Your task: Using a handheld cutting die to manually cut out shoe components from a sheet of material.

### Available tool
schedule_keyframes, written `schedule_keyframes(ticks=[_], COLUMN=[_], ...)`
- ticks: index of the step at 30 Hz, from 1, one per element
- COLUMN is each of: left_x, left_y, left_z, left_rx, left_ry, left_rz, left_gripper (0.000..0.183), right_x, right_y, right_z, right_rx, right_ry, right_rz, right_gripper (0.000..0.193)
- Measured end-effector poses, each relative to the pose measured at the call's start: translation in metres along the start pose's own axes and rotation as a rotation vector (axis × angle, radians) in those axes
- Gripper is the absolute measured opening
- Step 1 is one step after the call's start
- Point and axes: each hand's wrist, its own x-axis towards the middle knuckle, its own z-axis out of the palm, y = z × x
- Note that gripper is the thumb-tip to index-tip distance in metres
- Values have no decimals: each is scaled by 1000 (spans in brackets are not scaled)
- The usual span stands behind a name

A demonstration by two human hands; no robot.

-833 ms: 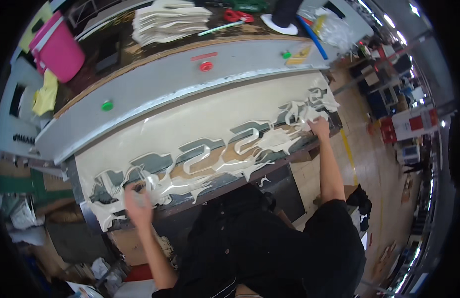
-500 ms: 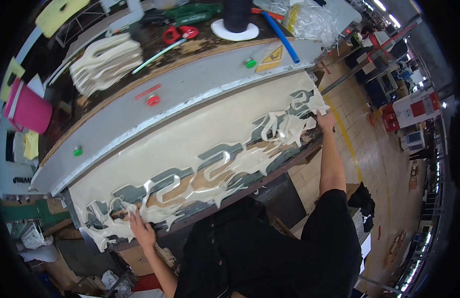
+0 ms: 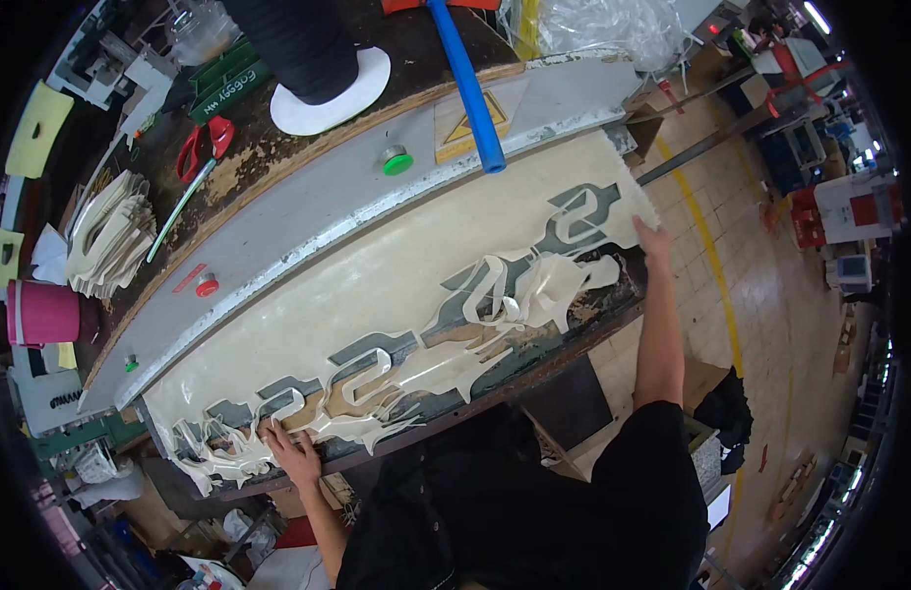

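A wide cream sheet [image 3: 308,295] lies across the machine bed. Its near half has cut-out shapes that show grey and brown beneath, and loose, tangled strips [image 3: 441,369] hang towards the near edge. My left hand [image 3: 294,454] rests on the strips near the left end, fingers spread and holding nothing. At the sheet's far right edge, my right hand [image 3: 652,241] has its fingers closed on the border; the fingertips are partly hidden. The strips beside it are folded over themselves.
Behind the sheet runs a grey machine beam [image 3: 288,236] with green and red buttons. Above it, a ledge carries a stack of cream cut pieces [image 3: 111,236], red-handled scissors [image 3: 205,147], a black thread cone [image 3: 298,49] and a blue tube [image 3: 465,84]. A pink bucket [image 3: 42,315] stands left.
The view has shifted, and the ledge items appear farther left. At the right end the sheet lies flatter, with its cut-outs more exposed. My left hand has moved slightly right along the strips.
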Motion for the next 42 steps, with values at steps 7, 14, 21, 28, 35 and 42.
schedule_keyframes(ticks=[7,14,21,28,35,42], left_x=[-28,-29,-44,-42,92,214], left_y=[-12,-4,-8,-6,17,38], left_z=[-16,-17,-25,-54,-73,-17], left_rx=[-44,2,-21,-131,-119,-30], left_ry=[29,30,5,-7,202,12], left_rz=[-118,-145,-105,-81,100,548], left_gripper=[71,70,67,53,48,73], right_x=[33,-53,-137,-62,-233,-538], right_y=[-57,-87,-102,-112,-191,-271], right_z=[-29,18,56,-2,127,333], right_rx=[315,-599,-445,-923,-461,-239], right_ry=[-288,79,-471,-745,-422,-717], right_rz=[341,-765,-983,-808,-1084,-1244], right_gripper=[59,68,85,33,47,64])
